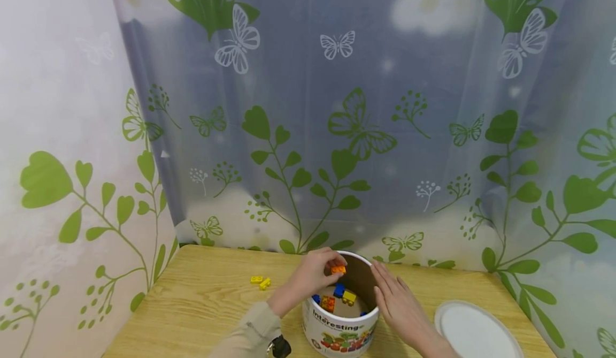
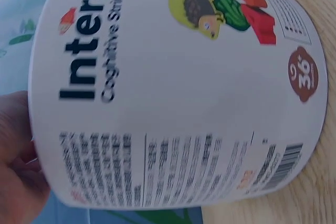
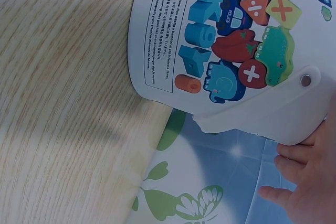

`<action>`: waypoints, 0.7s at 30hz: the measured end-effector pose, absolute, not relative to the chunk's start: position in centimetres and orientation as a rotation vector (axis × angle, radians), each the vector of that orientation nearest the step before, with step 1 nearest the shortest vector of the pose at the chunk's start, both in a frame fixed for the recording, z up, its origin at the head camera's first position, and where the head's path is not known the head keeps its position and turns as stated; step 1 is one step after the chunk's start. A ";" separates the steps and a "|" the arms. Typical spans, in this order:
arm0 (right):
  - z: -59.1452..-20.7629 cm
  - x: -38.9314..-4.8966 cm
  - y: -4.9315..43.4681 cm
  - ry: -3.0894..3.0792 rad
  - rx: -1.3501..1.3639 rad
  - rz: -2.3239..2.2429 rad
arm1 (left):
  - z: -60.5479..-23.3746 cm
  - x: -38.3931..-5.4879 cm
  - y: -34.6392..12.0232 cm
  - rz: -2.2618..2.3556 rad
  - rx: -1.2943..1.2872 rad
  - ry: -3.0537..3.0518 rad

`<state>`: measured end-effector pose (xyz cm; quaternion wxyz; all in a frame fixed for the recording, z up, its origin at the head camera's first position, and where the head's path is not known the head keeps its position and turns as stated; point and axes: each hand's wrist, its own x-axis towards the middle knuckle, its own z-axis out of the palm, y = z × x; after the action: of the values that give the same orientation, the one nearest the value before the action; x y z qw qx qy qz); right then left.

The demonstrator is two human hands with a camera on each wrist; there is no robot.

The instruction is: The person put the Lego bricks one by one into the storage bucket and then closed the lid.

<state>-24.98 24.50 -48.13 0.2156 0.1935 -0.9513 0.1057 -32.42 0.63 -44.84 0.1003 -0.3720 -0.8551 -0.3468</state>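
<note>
A white round bucket (image 1: pixel 313 323) with "Interesting" printed on its side stands upright on the table. Over its mouth, my left hand (image 1: pixel 313 273) pinches an orange toy brick (image 1: pixel 339 269) between thumb and fingers. My right hand (image 1: pixel 401 309) rests against the right side of the rim, fingers extended; the right wrist view also shows this hand (image 3: pixel 307 171) at the bucket's edge. Inside the bucket lie a blue brick (image 1: pixel 339 290), a yellow brick (image 1: pixel 348 297) and orange bricks (image 1: pixel 328 303). In the left wrist view, the bucket wall (image 2: pixel 136 108) hides most of the left hand (image 2: pixel 20 166).
Two small yellow pieces, one flat (image 1: pixel 256 280) and one tilted (image 1: pixel 265 283), lie on the wooden table (image 1: pixel 207 304) left of the bucket. A white round lid (image 1: pixel 476 331) lies at the right. A patterned curtain (image 1: pixel 298 80) hangs behind the table's back edge.
</note>
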 end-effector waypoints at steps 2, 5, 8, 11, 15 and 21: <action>-48.1 -24.9 24.5 -2.634 0.538 0.296 | -45.0 -32.5 1.2 -1.023 -1.109 -2.557; -48.2 -25.0 24.6 -2.623 0.543 0.296 | -45.2 -32.5 1.8 -1.015 -1.127 -2.583; -48.3 -25.0 24.7 -2.611 0.547 0.295 | -45.5 -32.4 2.1 -0.958 -1.137 -2.589; -48.4 -25.0 24.7 -2.600 0.550 0.290 | -45.6 -32.4 2.2 -0.868 -1.147 -2.590; -48.4 -25.0 24.7 -2.594 0.549 0.294 | -45.7 -32.4 2.3 -0.777 -1.177 -2.606; -48.3 -24.9 24.6 -2.588 0.551 0.305 | -45.9 -32.5 2.4 -0.716 -1.187 -2.611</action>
<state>-24.87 24.63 -48.29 0.2366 0.2011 -0.9440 0.1113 -32.55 2.42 -45.92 0.0925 -0.3999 -0.8794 -0.2412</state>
